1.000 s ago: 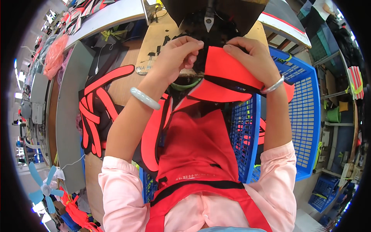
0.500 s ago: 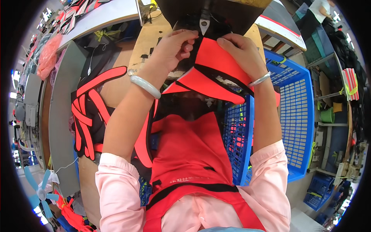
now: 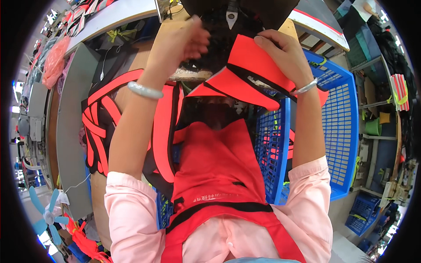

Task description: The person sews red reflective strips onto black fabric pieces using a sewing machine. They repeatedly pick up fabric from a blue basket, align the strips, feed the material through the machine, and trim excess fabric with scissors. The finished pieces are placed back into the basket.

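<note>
My right hand (image 3: pixel 285 50) pinches the top edge of a bright red-orange fabric piece with black edging (image 3: pixel 250 55), thumb on top. The piece hangs down toward my lap, and other red-orange pieces (image 3: pixel 230 87) with black edges spread below it. Blurred by motion, my left hand (image 3: pixel 190 41) is off the fabric to the left, its fingers loosely curled and apart, with nothing visible in them. Just beyond the hands is a dark machine head with a pointed metal part (image 3: pixel 231 18). Its working spot is in shadow.
Red-orange and black strips (image 3: pixel 164 136) lie heaped to the left, beside a grey panel (image 3: pixel 76 131). A blue plastic basket (image 3: pixel 340 131) stands at the right with fabric in it. More pieces lie on a white table (image 3: pixel 118 26) at far left. A blue fan (image 3: pixel 48 217) is lower left.
My left hand has let go of the fabric and moved up and left. My right hand has shifted slightly right with the piece, whose top corner has come away from the metal part.
</note>
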Demonstrator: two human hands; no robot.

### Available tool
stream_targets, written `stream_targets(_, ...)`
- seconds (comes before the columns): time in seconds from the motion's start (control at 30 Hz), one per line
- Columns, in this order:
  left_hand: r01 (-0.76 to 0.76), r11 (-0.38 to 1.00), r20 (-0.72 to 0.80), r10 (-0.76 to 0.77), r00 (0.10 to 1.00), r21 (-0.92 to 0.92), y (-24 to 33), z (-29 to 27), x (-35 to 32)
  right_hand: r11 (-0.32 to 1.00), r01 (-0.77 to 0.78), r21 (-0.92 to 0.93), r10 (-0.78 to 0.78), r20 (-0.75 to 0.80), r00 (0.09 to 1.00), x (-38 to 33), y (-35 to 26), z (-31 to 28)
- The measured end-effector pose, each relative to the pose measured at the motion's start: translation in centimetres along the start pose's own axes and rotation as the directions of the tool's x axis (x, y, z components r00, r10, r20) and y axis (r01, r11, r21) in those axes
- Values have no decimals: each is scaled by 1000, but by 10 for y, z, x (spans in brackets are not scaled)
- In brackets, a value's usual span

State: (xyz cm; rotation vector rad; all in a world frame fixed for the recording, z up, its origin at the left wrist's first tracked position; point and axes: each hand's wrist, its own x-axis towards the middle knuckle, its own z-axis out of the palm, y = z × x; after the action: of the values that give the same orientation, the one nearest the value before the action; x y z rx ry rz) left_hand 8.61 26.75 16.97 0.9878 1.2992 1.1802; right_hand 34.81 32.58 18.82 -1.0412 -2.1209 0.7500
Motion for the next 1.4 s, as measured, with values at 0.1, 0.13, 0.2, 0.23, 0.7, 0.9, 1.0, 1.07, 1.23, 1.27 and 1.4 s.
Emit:
stream_targets(0.1,-175,858,296,29,955,484,-43,16,-53,999,30,12,-29,-33,999,-23,-13,-3)
stream_targets(0.13,-289,764,272,154,950,577,-56,25,-69,999,37,29,-36,-35,999,-30,-16,-4)
stream_targets(0.2,-302,773,219,214,952,558,-63,43,-88,998,46,52,-44,-35,998,-44,-21,-7)
stream_targets(0.23,-263,779,193,184,964,569,-62,47,-94,996,65,65,-63,-38,997,-48,-23,-10)
stream_targets(0.7,-494,575,598,11,801,652,-6,72,-147,853,490,-179,-482,90,871,-123,-108,-60)
stream_targets(0.9,-432,470,486,8,874,770,0,66,-181,911,409,-51,-371,328,869,-179,-119,-56)
stream_targets(1.0,-407,463,462,-5,887,787,0,65,-198,985,96,140,-124,208,970,-191,-87,-6)
stream_targets(1.07,-365,458,425,-30,905,810,6,65,-207,975,205,81,-218,205,954,-199,-69,40)
stream_targets(1.23,-330,400,353,15,935,855,8,43,-223,850,-85,520,-81,288,954,-212,-95,83)
stream_targets(1.27,-338,362,349,39,936,868,8,39,-227,812,-77,579,-76,236,969,-213,-101,87)
stream_targets(1.4,-291,374,309,13,951,881,14,34,-241,856,79,512,-251,276,928,-196,-95,95)
